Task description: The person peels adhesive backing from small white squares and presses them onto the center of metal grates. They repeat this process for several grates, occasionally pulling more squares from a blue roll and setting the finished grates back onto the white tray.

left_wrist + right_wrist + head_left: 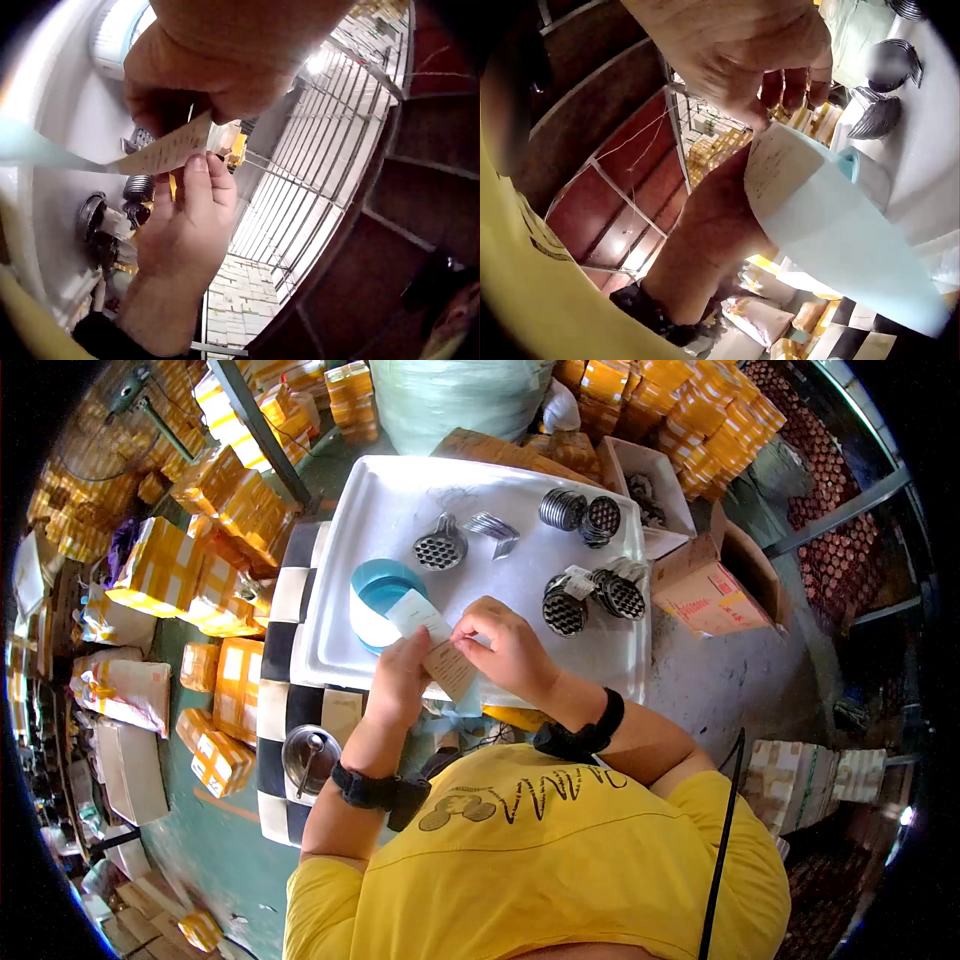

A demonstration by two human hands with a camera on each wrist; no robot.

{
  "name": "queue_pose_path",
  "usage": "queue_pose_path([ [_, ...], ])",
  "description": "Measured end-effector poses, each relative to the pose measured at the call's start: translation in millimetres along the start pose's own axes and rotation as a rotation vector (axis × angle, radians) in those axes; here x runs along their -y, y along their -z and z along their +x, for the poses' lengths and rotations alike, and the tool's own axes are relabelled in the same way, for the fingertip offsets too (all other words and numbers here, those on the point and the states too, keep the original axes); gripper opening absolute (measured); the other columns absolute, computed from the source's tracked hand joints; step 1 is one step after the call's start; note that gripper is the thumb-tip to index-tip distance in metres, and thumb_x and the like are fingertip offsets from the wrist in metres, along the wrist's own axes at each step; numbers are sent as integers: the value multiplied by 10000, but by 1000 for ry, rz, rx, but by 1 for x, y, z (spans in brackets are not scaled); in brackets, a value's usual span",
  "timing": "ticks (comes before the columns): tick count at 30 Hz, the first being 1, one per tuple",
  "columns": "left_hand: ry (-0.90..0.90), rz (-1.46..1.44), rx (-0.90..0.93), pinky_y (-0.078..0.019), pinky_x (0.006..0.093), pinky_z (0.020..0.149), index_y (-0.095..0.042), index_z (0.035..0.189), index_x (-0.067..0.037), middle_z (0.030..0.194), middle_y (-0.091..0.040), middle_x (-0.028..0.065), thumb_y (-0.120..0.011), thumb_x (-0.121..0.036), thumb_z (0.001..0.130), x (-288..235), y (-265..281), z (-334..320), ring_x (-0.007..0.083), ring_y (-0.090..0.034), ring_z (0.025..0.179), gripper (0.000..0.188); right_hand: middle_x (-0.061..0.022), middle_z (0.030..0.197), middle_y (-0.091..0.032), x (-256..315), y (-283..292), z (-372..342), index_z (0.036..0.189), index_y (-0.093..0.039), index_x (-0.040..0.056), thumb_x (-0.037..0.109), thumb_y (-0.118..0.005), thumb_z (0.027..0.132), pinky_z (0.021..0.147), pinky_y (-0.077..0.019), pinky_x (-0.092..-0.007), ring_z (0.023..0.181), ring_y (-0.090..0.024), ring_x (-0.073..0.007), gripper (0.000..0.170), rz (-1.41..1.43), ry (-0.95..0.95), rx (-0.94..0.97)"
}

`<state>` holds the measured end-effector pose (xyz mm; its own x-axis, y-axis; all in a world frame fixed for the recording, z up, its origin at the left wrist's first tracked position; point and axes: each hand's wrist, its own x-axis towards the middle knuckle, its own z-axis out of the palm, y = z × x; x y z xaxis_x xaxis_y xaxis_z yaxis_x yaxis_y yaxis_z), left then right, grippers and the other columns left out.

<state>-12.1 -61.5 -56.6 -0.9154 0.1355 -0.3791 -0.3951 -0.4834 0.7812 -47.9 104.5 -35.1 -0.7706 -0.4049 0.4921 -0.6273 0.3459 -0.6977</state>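
Both hands meet over the near edge of a white tray (330, 650). My left hand (402, 678) grips a pale blue label strip (452, 672) bearing printed cream labels. At the strip's upper edge, my right hand (512, 652) pinches a label corner between thumb and fingertips; in the left wrist view the right thumb lies on the printed label (161, 154). The strip's blue tail (855, 247) hangs toward the body in the right wrist view. Behind the left hand, a blue label roll (385, 582) lies on the tray.
Stacks of black round pieces with honeycomb holes (438, 550) lie on the tray, several more to its right (565, 610). A metal bowl (310, 760) sits on a checkered surface (275, 725) at left. An open carton (715, 600) stands right; taped parcels (240, 685) fill the floor.
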Motion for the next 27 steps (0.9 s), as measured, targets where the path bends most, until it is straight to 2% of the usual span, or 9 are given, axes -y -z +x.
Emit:
queue_pose_path([
  [7, 16, -255, -46, -477, 327, 663, -531, 1015, 18, 918, -586, 106, -458, -265, 889, -8, -1, 12, 230, -576, 783, 318, -72, 824, -572, 20, 35, -24, 797, -554, 41, 25, -607, 760, 644, -452, -271, 772, -554, -162, 67, 227, -26, 88],
  [9, 79, 580, -66, -458, 370, 559, -605, 883, 23, 688, -610, 100, -476, -314, 867, -14, 22, 19, 253, -588, 618, 361, -66, 877, -571, 20, 56, -38, 836, -548, 48, 61, -606, 790, 681, -448, -257, 817, -539, -131, 75, 372, -178, 60],
  [11, -33, 1299, 2, -455, 401, 595, -629, 755, 2, 647, -599, 160, -492, -347, 832, -33, 17, 16, 301, -591, 621, 383, -44, 865, -559, 19, 71, -42, 867, -536, 50, 75, -591, 812, 709, -449, -258, 805, -547, -116, 82, 510, -265, -96],
  [14, -233, 1709, -153, -449, 428, 627, -638, 750, -17, 714, -602, 197, -512, -415, 796, -46, 25, 26, 342, -595, 699, 421, -28, 885, -536, 4, 89, -55, 916, -515, 68, 80, -616, 801, 728, -442, -243, 802, -530, -96, 154, 530, -276, -329],
  [17, -500, 1647, -371, -438, 415, 592, -582, 679, -32, 661, -582, 140, -602, -334, 760, -71, 15, 37, 327, -560, 619, 313, -27, 895, -523, -6, 100, -70, 935, -504, 68, 68, -630, 782, 730, -436, -231, 805, -514, -91, 198, 425, -400, -431],
  [19, -1002, 1625, -360, -432, 391, 605, -546, 678, -44, 692, -566, 120, -635, -242, 746, -82, 14, 63, 303, -546, 645, 227, -29, 907, -517, -3, 102, -74, 965, -490, 63, 52, -624, 779, 731, -435, -229, 811, -510, -92, 229, 391, -472, -481],
  [23, -813, 1758, -398, -452, 399, 735, -578, 953, -57, 858, -600, 117, -614, -355, 756, -64, 8, 130, 297, -568, 840, 359, -47, 962, -523, -4, 103, -83, 1071, -445, 32, 16, -580, 788, 758, -434, -237, 864, -521, -111, 313, 398, -481, -478],
  [25, -309, 1813, -375, -444, 396, 799, -544, 1055, -57, 982, -600, 124, -629, -453, 708, -60, -1, 157, 298, -554, 961, 533, -51, 975, -530, -2, 105, -86, 1078, -450, 21, 21, -570, 794, 775, -434, -246, 882, -526, -116, 308, 422, -502, -484],
  [27, -178, 1688, -301, -452, 393, 785, -599, 967, -35, 970, -613, 157, -636, -455, 691, -56, 6, 178, 312, -572, 940, 504, -51, 964, -542, 6, 109, -88, 1065, -464, 15, 27, -560, 799, 785, -434, -256, 882, -531, -117, 283, 385, -524, -512],
])
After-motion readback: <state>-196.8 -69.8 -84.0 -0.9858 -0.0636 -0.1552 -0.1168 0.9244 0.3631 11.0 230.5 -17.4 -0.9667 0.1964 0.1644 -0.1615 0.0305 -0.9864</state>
